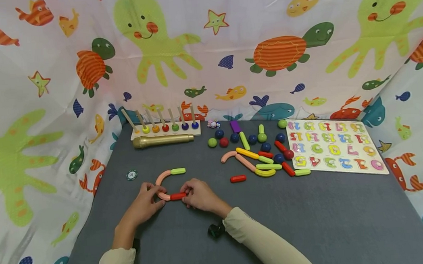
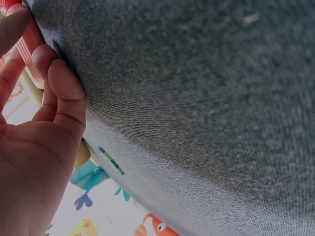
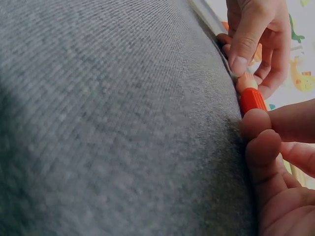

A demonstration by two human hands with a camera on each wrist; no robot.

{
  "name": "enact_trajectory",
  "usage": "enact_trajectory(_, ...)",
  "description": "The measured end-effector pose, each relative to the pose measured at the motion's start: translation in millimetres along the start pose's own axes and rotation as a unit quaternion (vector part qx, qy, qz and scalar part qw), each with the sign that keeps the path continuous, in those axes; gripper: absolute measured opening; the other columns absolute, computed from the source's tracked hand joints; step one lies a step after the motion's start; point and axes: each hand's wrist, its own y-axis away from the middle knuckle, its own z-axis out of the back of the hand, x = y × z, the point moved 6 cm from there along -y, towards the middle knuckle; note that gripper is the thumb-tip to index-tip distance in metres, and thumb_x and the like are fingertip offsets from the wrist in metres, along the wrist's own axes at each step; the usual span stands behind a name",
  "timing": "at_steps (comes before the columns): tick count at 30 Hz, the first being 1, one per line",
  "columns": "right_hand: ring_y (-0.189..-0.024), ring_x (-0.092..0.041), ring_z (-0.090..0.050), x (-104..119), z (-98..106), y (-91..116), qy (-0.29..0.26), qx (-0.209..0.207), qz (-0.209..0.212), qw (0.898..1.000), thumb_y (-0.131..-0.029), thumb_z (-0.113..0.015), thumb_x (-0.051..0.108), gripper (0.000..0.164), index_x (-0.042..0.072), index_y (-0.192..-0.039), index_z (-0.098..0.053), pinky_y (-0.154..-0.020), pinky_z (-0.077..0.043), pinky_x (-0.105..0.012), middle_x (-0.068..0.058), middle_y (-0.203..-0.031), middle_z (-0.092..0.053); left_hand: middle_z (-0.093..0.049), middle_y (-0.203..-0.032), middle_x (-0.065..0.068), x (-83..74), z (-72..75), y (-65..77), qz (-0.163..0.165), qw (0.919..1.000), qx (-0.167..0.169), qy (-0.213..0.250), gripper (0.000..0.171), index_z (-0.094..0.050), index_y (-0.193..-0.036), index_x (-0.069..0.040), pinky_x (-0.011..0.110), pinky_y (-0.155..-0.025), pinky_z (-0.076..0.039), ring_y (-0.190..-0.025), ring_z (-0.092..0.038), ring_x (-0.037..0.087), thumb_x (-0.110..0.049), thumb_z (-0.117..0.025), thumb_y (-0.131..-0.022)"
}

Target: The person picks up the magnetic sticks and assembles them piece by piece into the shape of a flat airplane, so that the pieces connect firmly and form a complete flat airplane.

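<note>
Red stick [image 1: 177, 196], lying crosswise, is pinched by the right hand [image 1: 202, 196]; pink curve [image 1: 163, 196], at its left end, by the left hand [image 1: 145, 204].

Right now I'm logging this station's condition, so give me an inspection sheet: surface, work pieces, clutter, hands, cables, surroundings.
Surface: dark grey tabletop.
Work pieces: pink curve, with a green stick at its far end and a red stick at its near end.
Clutter: pegged board, gold rod, chip, balls, loose pieces, number board; a dark unidentifiable object beside the right sleeve.
Left hand: pinches the pink curve.
Right hand: pinches the red stick.
Cables: nothing seen.
Surroundings: sea-animal curtain behind and at both sides.
</note>
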Motion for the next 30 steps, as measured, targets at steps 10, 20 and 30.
enact_trajectory(10,-0.063,-0.015,-0.061,1,36,-4,-0.021,-0.014,0.020,0.999,-0.098,-0.076,0.006,0.020,-0.003,-0.116,-0.072,-0.059,-0.052,-0.030,-0.006,-0.094,-0.064,-0.042,-0.123,0.021,-2.2,-0.2,0.3,0.017,0.9998,0.011,0.002,0.032,-0.070,-0.131,-0.007,0.040,-0.074,-0.045,-0.080,-0.049,0.022,-0.006,-0.076,-0.100)
enact_trajectory(20,-0.095,-0.023,-0.063,30,114,-31,0.096,-0.110,0.047,0.988,-0.100,-0.073,0.006,0.020,-0.003,-0.118,-0.073,-0.086,-0.054,-0.038,-0.009,-0.107,-0.068,-0.054,-0.132,0.027,-9.3,16.5,-16.1,0.012,0.9995,-0.031,-0.004,0.040,-0.050,-0.137,0.002,0.060,-0.096,-0.046,-0.115,-0.053,0.040,-0.008,-0.068,-0.103)
enact_trajectory(30,-0.130,-0.045,-0.052,38,140,-64,0.345,-0.122,0.028,0.930,-0.101,-0.070,0.008,0.036,0.002,-0.137,-0.069,-0.110,-0.039,-0.061,-0.019,-0.142,-0.060,-0.048,-0.145,0.032,-25.0,13.9,-60.4,0.047,0.9972,-0.006,-0.058,0.046,-0.055,-0.150,-0.003,0.069,-0.104,-0.041,-0.132,-0.047,0.053,-0.017,-0.064,-0.107)
